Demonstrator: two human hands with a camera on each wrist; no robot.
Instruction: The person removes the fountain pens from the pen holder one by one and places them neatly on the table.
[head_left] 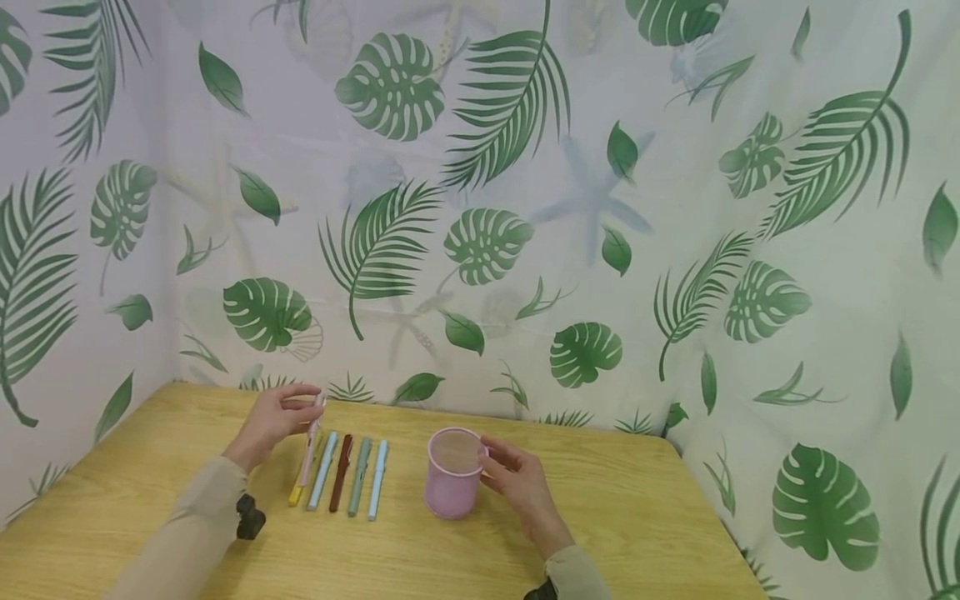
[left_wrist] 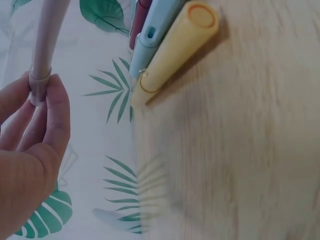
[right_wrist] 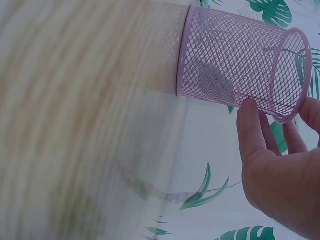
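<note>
My left hand (head_left: 275, 423) pinches a pale pink pen (head_left: 308, 450) near its upper end, between thumb and fingers. The pen is tilted over a yellow pen (head_left: 296, 495), partly covering it in the head view. In the left wrist view, the fingertips close round the end of the pink pen (left_wrist: 47, 45). A pink mesh pen holder (head_left: 451, 487) stands upright on the table. My right hand (head_left: 525, 492) holds its right side near the rim; in the right wrist view, thumb and fingers touch the mesh and rim of the pen holder (right_wrist: 230, 55).
Right of the yellow pen, several pens lie in a row: a blue pen (head_left: 322, 472), a dark red pen (head_left: 341, 473), a green pen (head_left: 359, 477) and a light blue pen (head_left: 377, 481). The wooden table (head_left: 600, 533) meets a leaf-patterned cloth (head_left: 510, 333) behind.
</note>
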